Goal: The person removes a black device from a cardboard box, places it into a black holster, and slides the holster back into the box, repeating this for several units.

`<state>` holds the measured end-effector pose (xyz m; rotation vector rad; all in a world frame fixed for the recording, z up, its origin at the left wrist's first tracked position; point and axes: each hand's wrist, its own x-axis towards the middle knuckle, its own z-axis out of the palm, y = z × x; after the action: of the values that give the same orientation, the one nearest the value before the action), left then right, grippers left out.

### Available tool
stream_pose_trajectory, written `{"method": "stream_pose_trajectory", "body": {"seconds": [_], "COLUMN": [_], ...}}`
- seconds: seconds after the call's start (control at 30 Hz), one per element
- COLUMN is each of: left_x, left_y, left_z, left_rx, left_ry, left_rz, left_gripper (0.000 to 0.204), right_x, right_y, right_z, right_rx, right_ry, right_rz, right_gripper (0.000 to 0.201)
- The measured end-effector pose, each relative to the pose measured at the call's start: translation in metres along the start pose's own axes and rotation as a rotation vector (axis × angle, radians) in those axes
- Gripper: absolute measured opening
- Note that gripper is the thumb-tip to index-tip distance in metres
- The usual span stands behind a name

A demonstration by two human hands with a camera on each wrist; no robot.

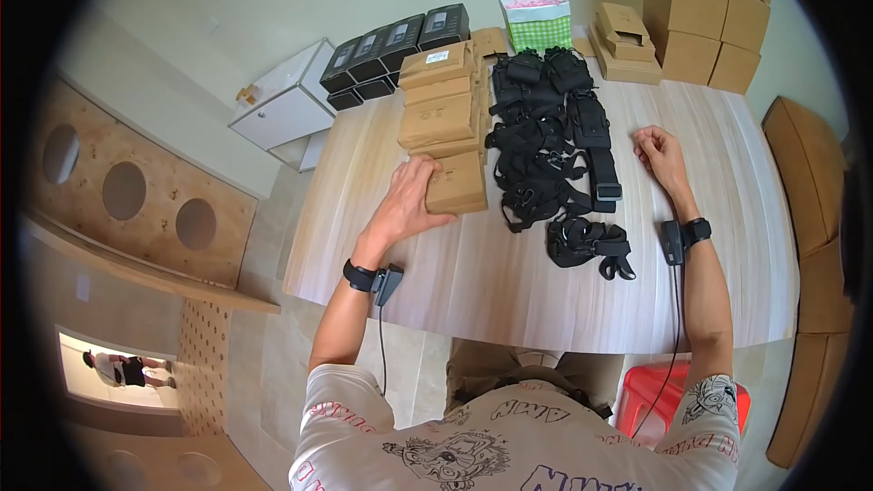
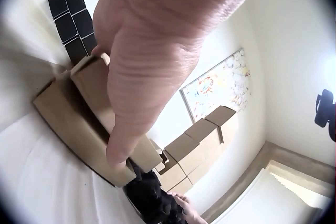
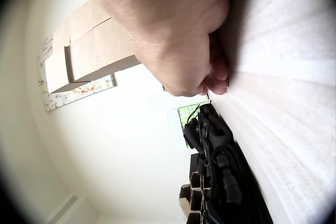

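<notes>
A small brown cardboard box [image 1: 457,184] lies at the near end of a row of such boxes [image 1: 438,118] on the table. My left hand [image 1: 406,200] grips it across the top, thumb on the near side and fingers toward the far edge. In the left wrist view the thumb presses on the cardboard [image 2: 79,129]. To the right of the boxes spreads a pile of black strap harnesses [image 1: 536,168] with buckles and pouches. Beyond that pile, my right hand [image 1: 664,162] rests on the tabletop, its fingers loosely curled and holding nothing.
Black boxes [image 1: 391,47] are stacked at the back left of the table [image 1: 364,173]. A green checked gift bag [image 1: 536,23] stands at the back, beside flat cartons [image 1: 627,50] and tall stacked cartons [image 1: 696,14]. A red stool [image 1: 647,391] is below the near edge.
</notes>
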<state>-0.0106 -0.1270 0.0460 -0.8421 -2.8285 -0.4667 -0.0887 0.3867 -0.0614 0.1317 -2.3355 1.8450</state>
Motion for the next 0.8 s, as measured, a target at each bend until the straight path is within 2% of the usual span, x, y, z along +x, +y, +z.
{"method": "stream_pose_trajectory", "body": {"seconds": [0.03, 0.17, 0.33, 0.47, 0.53, 0.63, 0.67, 0.8], "left_x": [0.001, -0.003, -0.005, 0.034, 0.069, 0.106, 0.107, 0.076], "left_y": [0.002, 0.005, 0.022, 0.012, -0.004, -0.046, -0.054, -0.025], "left_z": [-0.002, -0.003, -0.026, -0.056, -0.068, -0.062, -0.056, -0.042], "left_rx": [-0.032, -0.034, -0.090, -0.003, 0.127, 0.231, 0.219, 0.120], "left_ry": [-0.046, -0.041, 0.042, 0.145, 0.214, 0.219, 0.247, 0.380], "left_rz": [-0.041, -0.065, -0.033, 0.020, 0.131, 0.182, 0.150, 0.058], "left_gripper": [0.089, 0.091, 0.092, 0.093, 0.095, 0.097, 0.091, 0.077], "right_x": [0.001, 0.000, 0.000, 0.001, 0.000, -0.003, -0.003, -0.003], "right_y": [0.002, -0.002, -0.005, 0.001, -0.006, -0.011, -0.012, -0.009], "right_z": [0.000, 0.000, 0.001, 0.002, 0.001, 0.003, 0.001, 0.000], "right_rx": [0.006, 0.016, -0.019, -0.003, -0.009, -0.012, -0.013, 0.016], "right_ry": [0.001, 0.000, 0.017, 0.028, 0.020, 0.011, 0.013, 0.007], "right_rz": [-0.012, 0.005, 0.004, -0.023, -0.010, 0.018, 0.029, 0.024], "right_gripper": [0.019, 0.019, 0.020, 0.020, 0.020, 0.020, 0.020, 0.020]}}
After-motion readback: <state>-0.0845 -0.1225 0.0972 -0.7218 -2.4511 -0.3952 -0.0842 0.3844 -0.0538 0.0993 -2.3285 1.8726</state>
